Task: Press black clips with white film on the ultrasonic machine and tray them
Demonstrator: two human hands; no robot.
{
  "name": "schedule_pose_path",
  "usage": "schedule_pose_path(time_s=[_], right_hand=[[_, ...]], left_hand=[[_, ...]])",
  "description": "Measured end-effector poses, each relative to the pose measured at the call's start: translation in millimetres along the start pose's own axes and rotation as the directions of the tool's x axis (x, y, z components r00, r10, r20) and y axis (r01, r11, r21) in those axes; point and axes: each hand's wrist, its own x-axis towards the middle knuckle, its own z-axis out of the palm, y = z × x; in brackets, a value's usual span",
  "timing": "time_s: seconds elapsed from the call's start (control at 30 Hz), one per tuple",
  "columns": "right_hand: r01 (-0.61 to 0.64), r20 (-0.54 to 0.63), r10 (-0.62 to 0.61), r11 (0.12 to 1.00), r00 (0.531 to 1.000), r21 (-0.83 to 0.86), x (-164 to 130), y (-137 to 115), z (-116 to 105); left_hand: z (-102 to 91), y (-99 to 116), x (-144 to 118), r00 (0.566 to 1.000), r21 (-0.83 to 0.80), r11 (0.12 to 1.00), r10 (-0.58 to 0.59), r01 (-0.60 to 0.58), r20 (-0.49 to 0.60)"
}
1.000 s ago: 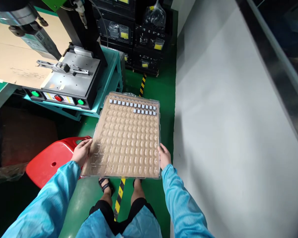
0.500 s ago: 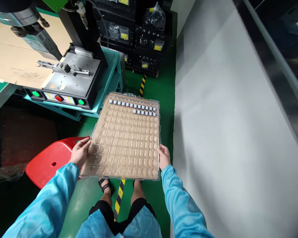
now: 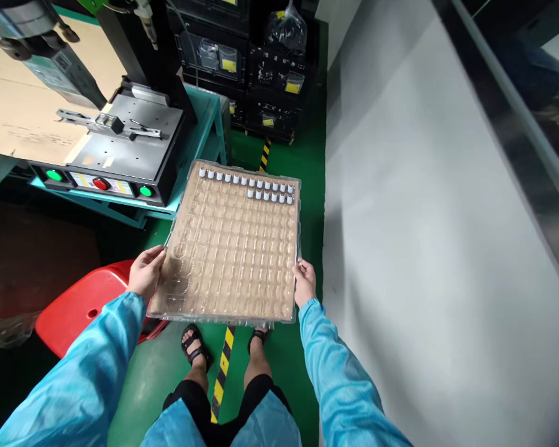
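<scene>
Now left hand [image 3: 145, 273], right hand [image 3: 304, 282], each grip closed on blister tray [image 3: 233, 248] edges

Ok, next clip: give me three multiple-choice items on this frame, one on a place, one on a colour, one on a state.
1. Where in the tray do the small white caps sit?
A. along the far edge
B. by the near edge
C. in the middle

2. What colour is the stool to the person's left?
A. blue
B. red
C. yellow

3. How is the tray carried?
A. set down on the stool
B. in one hand only
C. held at both side edges, off the floor

Answers:
1 A, the caps fill the rows farthest from the person.
2 B, its seat is plainly red.
3 C, the left hand and the right hand each grip a side, with the sandalled feet showing below it.
</scene>
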Motion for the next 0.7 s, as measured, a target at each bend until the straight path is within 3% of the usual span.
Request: schedule_pose_path(time_s=[0.13,0.3,0.4,0.5,0.7], right_hand=[[0.012,-0.012,-0.013,0.999,1.000,-0.051,9.6,16.4,8.5],[0.054,-0.028,-0.066,0.950,0.997,-0.307,4.9,29.9,4.7],[0.050,0.001,-0.058,0.861,0.998,-0.505,3.9,33.5,-4.2],[0.025,0.024,-0.013,0.746,1.000,-0.665,7.2,36.6,-11.5],[0.026,0.071,0.035,0.698,0.997,-0.715,11.6,42.5,-13.7]], left_hand=[[5.8,-15.2,24.6,0.998,0.066,0.997,0.043,-0.045,0.036],[2.7,-22.9,40.5,0.993,0.249,0.964,0.080,-0.099,0.086],[1.8,-21.5,36.8,0.994,0.367,0.925,0.071,-0.095,0.078],[3.6,-20.0,27.7,0.994,0.543,0.833,0.069,-0.103,0.083],[13.6,-7.8,16.9,0.991,0.701,0.700,0.094,-0.137,0.100]])
